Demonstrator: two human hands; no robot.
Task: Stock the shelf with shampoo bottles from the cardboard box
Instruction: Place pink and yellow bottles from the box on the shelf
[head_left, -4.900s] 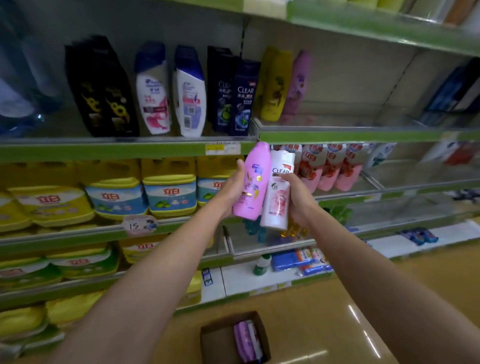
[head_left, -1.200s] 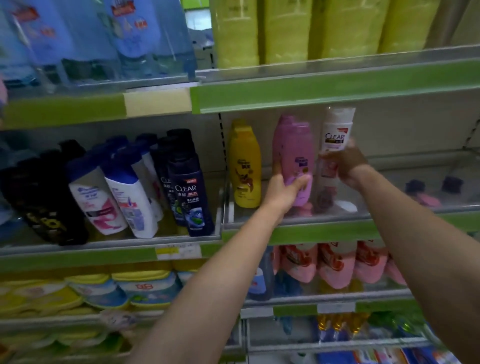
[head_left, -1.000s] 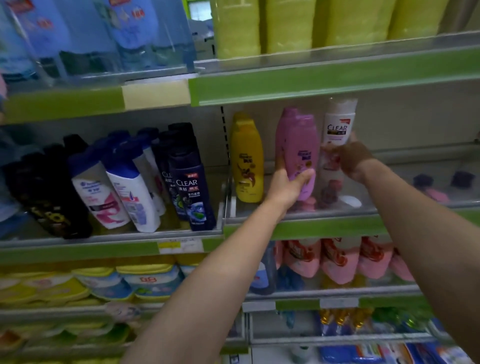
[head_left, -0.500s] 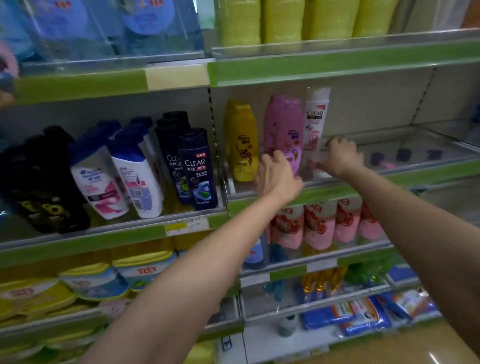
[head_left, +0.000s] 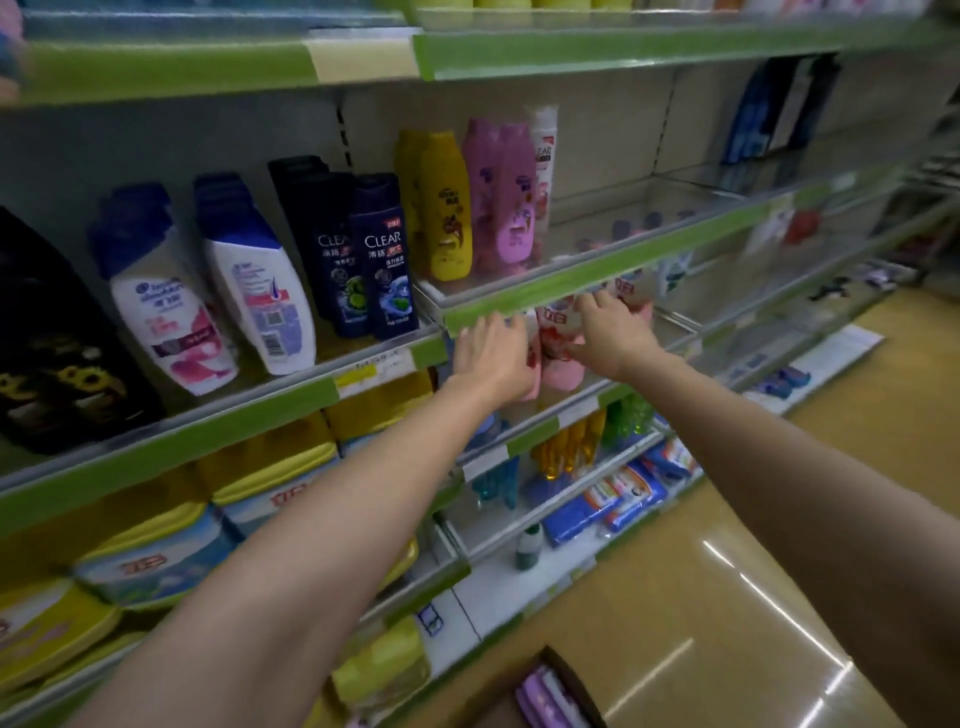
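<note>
Cardboard box (head_left: 574, 688) cut off at frame bottom.

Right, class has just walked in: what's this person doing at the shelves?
A person is stocking shampoo. A pink shampoo bottle and a white Clear shampoo bottle stand upright on the green-edged shelf, beside yellow bottles. Both hands are empty and open, the left hand and right hand just below the shelf edge. The brown cardboard box on the floor holds more purple bottles.
</note>
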